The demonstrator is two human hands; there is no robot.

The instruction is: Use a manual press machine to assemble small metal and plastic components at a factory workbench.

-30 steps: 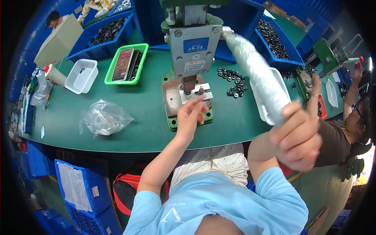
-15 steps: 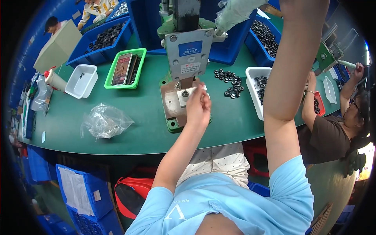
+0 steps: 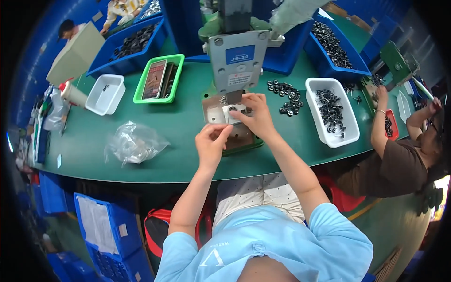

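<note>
A green bench press (image 3: 238, 66) stands before me, its ram above a pale die block (image 3: 227, 112) that bears a small dark round part (image 3: 232, 109). My left hand (image 3: 211, 143) is at the block's near left, thumb and forefinger pinched on what looks like a thin pin (image 3: 229, 120). At the block's right side, my right hand (image 3: 259, 117) has its thumb and fingers curled in beneath the ram. Something small and black shows between them, but its kind is hidden by the fingers.
Loose black round parts (image 3: 287, 97) lie right of the press, beside a white tray (image 3: 352, 133) of black pieces with metal stems. Leftward are a green tray (image 3: 174, 89), a white tray (image 3: 116, 96) and a plastic bag (image 3: 131, 145). A co-worker (image 3: 399, 155) sits at the right.
My right arm has come down from its raised reach beside the press, and that hand is now at the die block. My left hand has drawn back toward me. The view has shifted slightly.
</note>
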